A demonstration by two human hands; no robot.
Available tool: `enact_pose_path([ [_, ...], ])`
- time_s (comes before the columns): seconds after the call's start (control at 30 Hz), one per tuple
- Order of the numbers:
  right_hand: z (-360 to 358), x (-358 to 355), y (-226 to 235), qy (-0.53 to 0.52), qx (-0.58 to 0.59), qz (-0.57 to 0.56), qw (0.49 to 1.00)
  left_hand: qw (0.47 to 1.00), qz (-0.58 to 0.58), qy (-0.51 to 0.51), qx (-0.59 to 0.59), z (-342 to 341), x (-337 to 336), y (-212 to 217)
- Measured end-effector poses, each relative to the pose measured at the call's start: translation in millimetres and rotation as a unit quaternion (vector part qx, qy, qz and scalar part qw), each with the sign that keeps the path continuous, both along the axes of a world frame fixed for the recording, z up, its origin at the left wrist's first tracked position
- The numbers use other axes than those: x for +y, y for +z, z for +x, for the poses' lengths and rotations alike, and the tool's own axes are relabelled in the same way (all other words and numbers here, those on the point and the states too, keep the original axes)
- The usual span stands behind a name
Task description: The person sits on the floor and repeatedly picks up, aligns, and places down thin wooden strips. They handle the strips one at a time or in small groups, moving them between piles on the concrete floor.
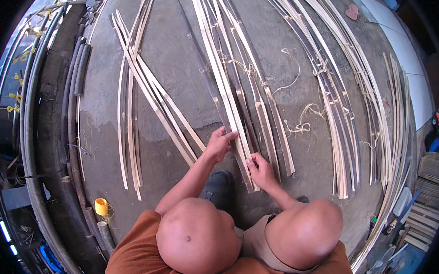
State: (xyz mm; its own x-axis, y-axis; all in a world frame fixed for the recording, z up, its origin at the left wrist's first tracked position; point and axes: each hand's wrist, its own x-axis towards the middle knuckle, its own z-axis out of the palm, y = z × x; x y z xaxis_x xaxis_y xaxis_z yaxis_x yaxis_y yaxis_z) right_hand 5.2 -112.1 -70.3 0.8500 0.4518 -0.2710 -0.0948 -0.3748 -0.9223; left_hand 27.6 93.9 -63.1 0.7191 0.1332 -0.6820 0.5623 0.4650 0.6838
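Long split bamboo strips (226, 95), some pale and some dark-skinned, stretch away from me across the concrete floor. My left hand (220, 145) is closed on the left edge of these strips, thumb and fingers pinching them. Nearer their close end, my right hand (262, 171) grips the right edge, its fingers curled and partly hidden. Just right of the held strips lies a bamboo bundle (262, 117), bound with a thin pale tie (245, 66). To the left, loose bamboo strips (154, 94) lie crossed over one another.
More tied bamboo bundles (336, 138) lie at the right, with loose pale binding strips (305, 119) on the floor between. Bamboo poles (29, 112) run along the left side. A yellow roll (101, 206) sits at lower left. My shoe (218, 187) is below the strips.
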Motion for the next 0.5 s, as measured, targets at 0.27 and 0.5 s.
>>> enact_pose_path([
  [0.27, 23.3, -8.5, 11.8, 0.091, 0.290, 0.182, 0.935, 0.999, 0.006, -0.023, -0.042, -1.4, 11.3, 18.3],
  [0.5, 30.1, -11.2, 28.2, 0.091, 0.296, 0.233, 0.922, 0.992, 0.005, -0.110, -0.066, -1.0, 24.8, 46.5],
])
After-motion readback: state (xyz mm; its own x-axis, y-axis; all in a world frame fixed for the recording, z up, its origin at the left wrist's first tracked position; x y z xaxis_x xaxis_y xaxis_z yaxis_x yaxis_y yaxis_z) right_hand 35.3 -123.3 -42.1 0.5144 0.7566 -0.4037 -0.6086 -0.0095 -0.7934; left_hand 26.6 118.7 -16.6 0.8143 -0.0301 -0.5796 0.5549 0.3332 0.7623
